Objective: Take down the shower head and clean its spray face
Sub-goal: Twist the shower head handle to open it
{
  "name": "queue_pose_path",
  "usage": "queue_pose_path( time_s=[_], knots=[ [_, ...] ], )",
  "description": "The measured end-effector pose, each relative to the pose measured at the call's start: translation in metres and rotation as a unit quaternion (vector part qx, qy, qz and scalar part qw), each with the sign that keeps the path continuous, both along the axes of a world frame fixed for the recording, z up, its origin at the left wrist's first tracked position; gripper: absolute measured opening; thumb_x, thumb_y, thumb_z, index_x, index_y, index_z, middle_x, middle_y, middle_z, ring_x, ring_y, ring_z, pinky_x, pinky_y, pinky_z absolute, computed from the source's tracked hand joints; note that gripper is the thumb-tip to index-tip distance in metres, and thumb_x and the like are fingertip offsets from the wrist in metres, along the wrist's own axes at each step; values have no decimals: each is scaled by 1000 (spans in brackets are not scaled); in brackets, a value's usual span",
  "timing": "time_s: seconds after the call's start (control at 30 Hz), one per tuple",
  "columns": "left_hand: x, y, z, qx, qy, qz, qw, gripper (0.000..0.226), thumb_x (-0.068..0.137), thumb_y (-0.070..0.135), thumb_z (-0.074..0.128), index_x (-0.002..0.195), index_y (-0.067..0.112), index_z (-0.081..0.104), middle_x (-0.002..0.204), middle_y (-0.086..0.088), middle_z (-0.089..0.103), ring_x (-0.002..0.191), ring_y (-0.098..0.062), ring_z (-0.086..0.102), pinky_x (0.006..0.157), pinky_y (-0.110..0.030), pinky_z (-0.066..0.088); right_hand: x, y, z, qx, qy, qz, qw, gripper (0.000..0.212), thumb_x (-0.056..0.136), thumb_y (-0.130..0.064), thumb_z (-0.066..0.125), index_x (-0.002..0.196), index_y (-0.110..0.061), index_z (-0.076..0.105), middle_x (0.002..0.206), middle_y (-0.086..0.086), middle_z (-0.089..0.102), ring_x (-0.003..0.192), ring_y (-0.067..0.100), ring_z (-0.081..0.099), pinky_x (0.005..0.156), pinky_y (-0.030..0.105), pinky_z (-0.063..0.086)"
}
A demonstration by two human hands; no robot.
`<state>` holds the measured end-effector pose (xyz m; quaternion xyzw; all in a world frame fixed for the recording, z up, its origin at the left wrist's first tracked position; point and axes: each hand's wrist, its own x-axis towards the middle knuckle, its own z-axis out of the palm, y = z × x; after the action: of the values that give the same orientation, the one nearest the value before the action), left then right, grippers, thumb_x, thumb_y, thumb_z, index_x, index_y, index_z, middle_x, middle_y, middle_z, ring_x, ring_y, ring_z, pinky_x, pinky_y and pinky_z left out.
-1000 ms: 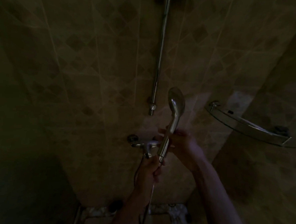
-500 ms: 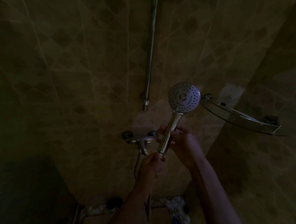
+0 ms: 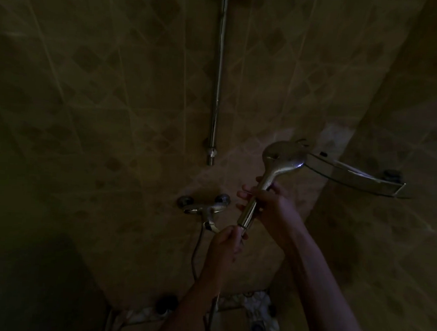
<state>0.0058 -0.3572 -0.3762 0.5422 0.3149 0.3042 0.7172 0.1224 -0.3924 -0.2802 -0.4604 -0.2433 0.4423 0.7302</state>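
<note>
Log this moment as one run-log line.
shower head: off rail, back showing | right hand: grips handle | left hand: holds hose end | cleaning: not started

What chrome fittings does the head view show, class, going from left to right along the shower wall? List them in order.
Mixer tap → riser rail → shower head, gripped at its handle by the right hand → corner shelf.

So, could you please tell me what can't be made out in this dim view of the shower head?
- Spray face of the shower head: turned away in the head view.
- Hose joint: covered by the left hand.
- Handle middle: wrapped by the right hand.
- Rail top: cut off by the frame edge.
</note>
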Motion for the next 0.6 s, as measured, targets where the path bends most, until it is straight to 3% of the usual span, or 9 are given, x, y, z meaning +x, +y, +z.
queue_pose_path(
  time_s=[0.1, 0.2, 0.37, 0.5, 0.6],
  knots=[
    [2, -1, -5, -5, 5, -9, 1000, 33, 89, 42, 52, 86, 11, 61, 47, 13, 40, 40, 1, 34, 40, -13, 25, 1, 3, -6, -30, -54, -31, 998, 30, 88, 1, 60, 117, -3, 54, 91, 10, 63, 90, 26, 63, 81, 44, 57],
    [1, -3, -7, -19, 6, -13, 1000, 26, 99, 32, 47, 85, 13, 57, 45, 13, 39, 39, 1, 33, 41, -13, 24, 7, 0, -7, -51, -100, -34, 993, 22, 88, 0, 59, 110, -5, 62, 87, 6, 58, 87, 22, 59, 78, 37, 55],
    [-1, -5, -4, -26, -11, -15, 999, 25, 101, 21, 43, 81, 12, 55, 47, 11, 38, 38, 1, 31, 39, -13, 22, 11, -4, -9, -23, -89, -27, 995, 26, 88, 9, 50, 90, -10, 69, 87, 13, 63, 92, 33, 63, 90, 52, 49],
    [-2, -9, -2, -21, -13, -12, 1000, 24, 101, 19, 42, 82, 12, 55, 49, 12, 41, 39, 1, 31, 40, -13, 20, 4, -2, -6, 5, -31, -9, 999, 23, 87, 7, 49, 105, -4, 57, 88, 13, 65, 85, 27, 66, 84, 50, 53],
    [-1, -10, 1, -29, -9, -13, 999, 26, 102, 19, 41, 80, 13, 54, 43, 13, 43, 38, 2, 33, 41, -13, 22, 0, 3, -7, -42, -117, -81, 989, 28, 83, -4, 68, 107, -2, 56, 87, 15, 67, 78, 23, 68, 70, 37, 56]
  ],
)
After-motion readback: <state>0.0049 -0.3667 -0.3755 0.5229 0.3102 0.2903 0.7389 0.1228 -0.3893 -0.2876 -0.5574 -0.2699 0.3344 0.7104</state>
